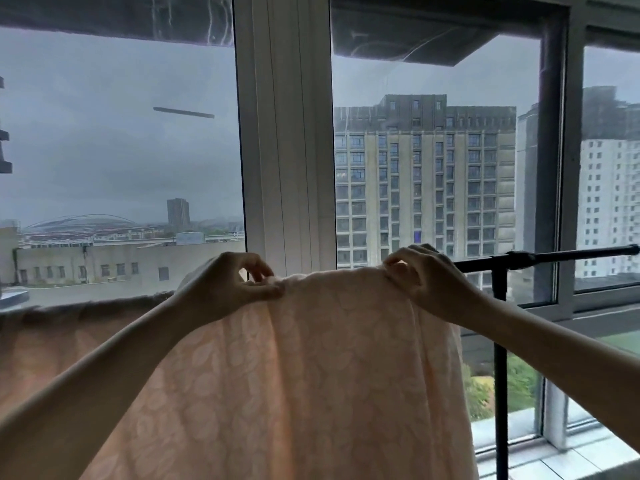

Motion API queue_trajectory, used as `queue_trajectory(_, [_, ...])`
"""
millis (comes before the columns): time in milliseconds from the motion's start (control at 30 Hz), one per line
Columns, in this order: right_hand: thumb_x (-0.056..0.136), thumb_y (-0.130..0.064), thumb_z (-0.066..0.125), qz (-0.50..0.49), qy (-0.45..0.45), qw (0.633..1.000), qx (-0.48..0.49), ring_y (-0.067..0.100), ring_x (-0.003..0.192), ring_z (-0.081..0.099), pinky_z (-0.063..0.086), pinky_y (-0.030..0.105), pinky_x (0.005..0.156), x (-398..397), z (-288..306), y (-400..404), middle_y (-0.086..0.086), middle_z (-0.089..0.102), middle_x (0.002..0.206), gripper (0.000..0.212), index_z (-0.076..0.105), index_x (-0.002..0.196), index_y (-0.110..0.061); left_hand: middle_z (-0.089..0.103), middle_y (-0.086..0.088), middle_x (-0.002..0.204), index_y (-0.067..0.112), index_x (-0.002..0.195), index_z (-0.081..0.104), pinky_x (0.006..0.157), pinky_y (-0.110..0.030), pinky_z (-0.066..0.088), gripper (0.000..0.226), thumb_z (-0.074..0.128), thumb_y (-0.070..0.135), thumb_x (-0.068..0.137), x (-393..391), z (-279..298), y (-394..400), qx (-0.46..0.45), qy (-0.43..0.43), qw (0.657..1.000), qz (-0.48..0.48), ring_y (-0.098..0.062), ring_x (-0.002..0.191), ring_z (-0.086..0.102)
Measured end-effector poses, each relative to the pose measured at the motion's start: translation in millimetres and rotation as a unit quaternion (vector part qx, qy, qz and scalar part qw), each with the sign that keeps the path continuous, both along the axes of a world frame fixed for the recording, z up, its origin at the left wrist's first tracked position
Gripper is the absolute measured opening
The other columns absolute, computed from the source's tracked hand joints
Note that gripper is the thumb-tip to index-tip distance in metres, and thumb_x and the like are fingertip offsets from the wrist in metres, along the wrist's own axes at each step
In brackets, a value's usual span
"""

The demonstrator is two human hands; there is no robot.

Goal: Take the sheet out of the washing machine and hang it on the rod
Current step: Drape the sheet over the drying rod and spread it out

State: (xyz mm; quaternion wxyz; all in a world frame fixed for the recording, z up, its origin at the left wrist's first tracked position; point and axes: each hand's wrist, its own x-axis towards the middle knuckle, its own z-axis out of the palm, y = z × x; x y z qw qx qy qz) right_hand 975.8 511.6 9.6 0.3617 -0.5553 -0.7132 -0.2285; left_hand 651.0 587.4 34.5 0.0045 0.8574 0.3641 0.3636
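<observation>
The pale peach cotton-like sheet with a faint white leaf pattern [304, 368] fills the lower middle of the frame, and it hangs down in long soft folds from its top edge, which lies over the thin black metal rod [540, 258]. The rod is visible only at the right of the frame, where it comes out from under the cloth and meets a black upright pole [500, 375]. The fabric looks thin, because light passes through it and makes the middle part glow warm. At the lower left of the frame a darker, more shaded part of the cloth [69, 341] stretches along the same height. The left hand [228, 282] is in the centre of the frame, and its grip is pinching the gathered top edge of the sheet between thumb and curled fingers. The right hand [426, 282], a little to the right, is pinching the top edge in the same way, with small wrinkles under the fingertips. Behind them stand a white ribbed window frame [284, 133] and smooth glass panes with grey buildings outside.
</observation>
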Motion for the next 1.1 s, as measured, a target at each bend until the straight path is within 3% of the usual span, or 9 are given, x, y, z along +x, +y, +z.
queue_trajectory(167, [0.085, -0.023, 0.066, -0.060, -0.012, 0.998, 0.010, 0.022, 0.109, 0.053, 0.042, 0.029, 0.088, 36.7, 1.8, -10.5, 0.003, 0.064, 0.113, 0.031, 0.062, 0.114, -0.014, 0.063, 0.020, 0.082, 0.038, 0.085, 0.067, 0.071, -0.031, 0.052, 0.028, 0.069, 0.061, 0.070, 27.0, 0.1, -11.6, 0.067, 0.023, 0.997, 0.018, 0.001, 0.075, 0.059])
queue_trajectory(267, [0.082, -0.044, 0.060, -0.023, -0.046, 0.998, -0.039, 0.021, 0.109, 0.055, 0.042, 0.035, 0.093, 42.2, -0.2, -10.3, -0.002, 0.062, 0.118, 0.047, 0.057, 0.122, -0.020, 0.065, 0.017, 0.077, 0.031, 0.081, 0.070, 0.065, -0.022, 0.043, 0.020, 0.073, 0.049, 0.074, 48.6, 1.7, -19.2, 0.054, 0.030, 0.998, 0.017, 0.006, 0.070, 0.057])
queue_trajectory(333, [0.081, -0.056, 0.046, -0.013, -0.062, 0.997, -0.049, 0.016, 0.105, 0.057, 0.044, 0.041, 0.091, 42.3, -3.3, -5.0, -0.008, 0.061, 0.114, 0.048, 0.056, 0.120, -0.029, 0.065, 0.017, 0.074, 0.027, 0.080, 0.072, 0.061, -0.017, 0.037, 0.030, 0.071, 0.055, 0.069, 56.0, 2.2, -23.4, 0.030, 0.018, 0.999, 0.019, 0.011, 0.063, 0.055])
queue_trajectory(467, [0.083, -0.034, 0.068, 0.031, -0.006, 0.999, 0.017, 0.015, 0.099, 0.057, 0.040, 0.037, 0.084, 46.9, -6.9, 7.3, -0.010, 0.063, 0.105, 0.026, 0.062, 0.108, -0.028, 0.069, 0.016, 0.076, 0.031, 0.079, 0.073, 0.061, -0.023, 0.038, 0.053, 0.064, 0.079, 0.058, 51.9, 1.5, -26.7, -0.020, -0.009, 1.000, 0.013, 0.008, 0.055, 0.052])
queue_trajectory(667, [0.082, -0.030, 0.069, 0.102, -0.004, 0.994, 0.024, 0.011, 0.093, 0.058, 0.049, 0.043, 0.084, 59.9, -7.4, 5.7, -0.012, 0.064, 0.097, 0.025, 0.067, 0.106, -0.025, 0.065, 0.029, 0.072, 0.042, 0.079, 0.070, 0.062, -0.026, 0.041, 0.067, 0.047, 0.096, 0.047, 54.8, -0.9, -37.4, 0.000, -0.022, 0.997, 0.072, 0.008, 0.055, 0.051])
queue_trajectory(767, [0.081, -0.015, 0.072, 0.131, 0.003, 0.991, 0.022, 0.005, 0.087, 0.061, 0.053, 0.024, 0.085, 67.8, 1.4, -6.0, -0.002, 0.072, 0.096, 0.023, 0.072, 0.104, -0.013, 0.063, 0.029, 0.067, 0.045, 0.079, 0.069, 0.062, -0.026, 0.041, 0.067, 0.046, 0.097, 0.044, 61.5, -0.1, -42.6, -0.005, -0.026, 0.997, 0.076, 0.009, 0.055, 0.051])
queue_trajectory(867, [0.082, -0.006, 0.071, 0.111, 0.023, 0.993, 0.026, 0.004, 0.085, 0.064, 0.040, -0.001, 0.083, 81.4, 14.9, -20.2, 0.001, 0.074, 0.093, 0.017, 0.075, 0.097, -0.009, 0.065, 0.027, 0.071, 0.048, 0.082, 0.068, 0.069, -0.029, 0.049, 0.065, 0.048, 0.097, 0.044, 65.0, 0.3, -46.6, -0.014, -0.014, 0.995, 0.093, 0.007, 0.060, 0.056])
queue_trajectory(1000, [0.085, -0.004, 0.067, 0.052, -0.023, 0.997, 0.052, 0.020, 0.084, 0.070, 0.048, 0.020, 0.084, 107.3, 29.3, -26.1, 0.009, 0.074, 0.090, 0.014, 0.075, 0.096, -0.006, 0.063, 0.026, 0.065, 0.048, 0.084, 0.068, 0.068, -0.028, 0.046, 0.069, 0.047, 0.098, 0.040, 67.6, 1.7, -51.8, -0.031, -0.006, 0.995, 0.092, 0.005, 0.058, 0.056])
queue_trajectory(1100, [0.088, -0.005, 0.061, -0.011, -0.001, 0.998, 0.069, 0.025, 0.083, 0.069, 0.046, 0.024, 0.079, 132.8, 35.8, -22.3, 0.011, 0.074, 0.089, 0.015, 0.074, 0.095, -0.007, 0.059, 0.025, 0.055, 0.045, 0.082, 0.069, 0.062, -0.026, 0.039, 0.072, 0.047, 0.098, 0.038, 68.4, 2.0, -52.3, -0.038, -0.022, 0.996, 0.084, 0.008, 0.052, 0.052])
